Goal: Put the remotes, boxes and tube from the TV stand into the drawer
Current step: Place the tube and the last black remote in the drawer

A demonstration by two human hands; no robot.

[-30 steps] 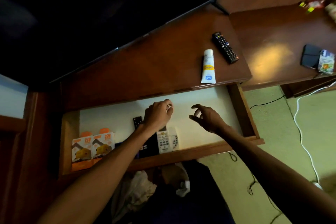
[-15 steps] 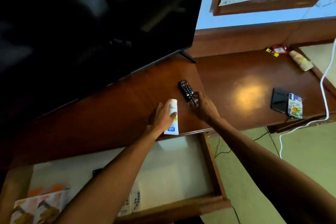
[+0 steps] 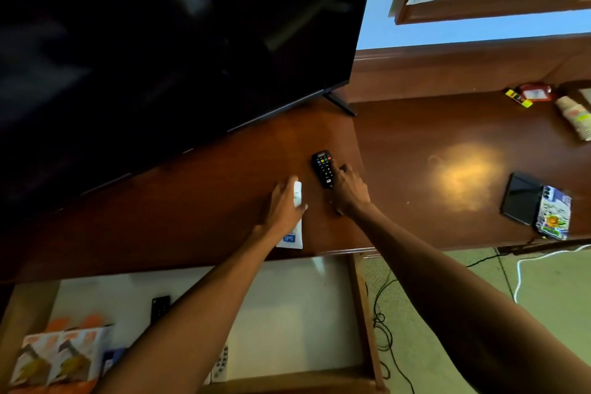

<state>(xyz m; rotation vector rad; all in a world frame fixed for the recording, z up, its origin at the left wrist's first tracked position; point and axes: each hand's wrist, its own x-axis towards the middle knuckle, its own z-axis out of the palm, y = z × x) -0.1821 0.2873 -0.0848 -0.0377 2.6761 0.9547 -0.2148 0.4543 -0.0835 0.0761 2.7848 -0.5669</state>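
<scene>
On the wooden TV stand [image 3: 192, 217] lies a white tube [image 3: 293, 233], and my left hand [image 3: 283, 209] is closed around its upper half. Just to its right lies a black remote [image 3: 323, 168]; my right hand [image 3: 348, 192] grips its near end. Below the stand the drawer [image 3: 364, 313] stands open. Inside it are two orange-and-white boxes [image 3: 60, 358] at the left, a black remote [image 3: 160, 307] and a white remote [image 3: 220, 365] partly hidden by my left forearm.
A large black TV [image 3: 160, 41] stands on the stand, its foot [image 3: 340, 102] near the remote. On the desk [image 3: 447, 125] to the right lie two phones [image 3: 537, 205], a tube and small items. Cables [image 3: 383, 323] trail on the floor.
Both hands left the drawer and came up onto the stand. My left hand closed on the tube and my right hand on the black remote. My view tilted upward.
</scene>
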